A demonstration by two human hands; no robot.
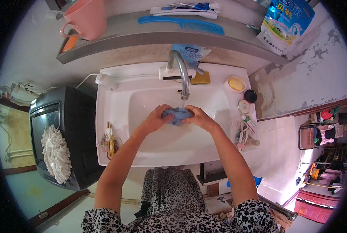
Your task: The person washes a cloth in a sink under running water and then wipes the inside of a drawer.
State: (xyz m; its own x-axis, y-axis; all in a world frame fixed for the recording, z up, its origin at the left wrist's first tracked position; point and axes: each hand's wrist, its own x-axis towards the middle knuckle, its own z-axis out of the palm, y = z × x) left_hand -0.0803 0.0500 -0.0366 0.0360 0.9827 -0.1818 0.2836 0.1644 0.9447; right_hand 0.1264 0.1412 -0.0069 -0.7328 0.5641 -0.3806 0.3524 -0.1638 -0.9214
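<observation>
A wet-looking blue-grey cloth [177, 115] is bunched up over the basin of the white sink [142, 158]. My left hand [156, 119] grips its left end, and my right hand [200, 119] grips the right end. Both hands have their fingers closed on the cloth, the thumbs lying towards me. Just above the cloth is the spout of a curved metal faucet [184, 83], with what looks like a thin stream of water falling onto it.
On the sink's rim stand a white bottle [106, 82], a yellow sponge [200, 78], a soap dish [235, 84] and several small toiletries. A shelf behind carries a pink mug [86, 19] and a blue comb [183, 24]. At left is a black washing machine [78, 136] with a white mop head [56, 154].
</observation>
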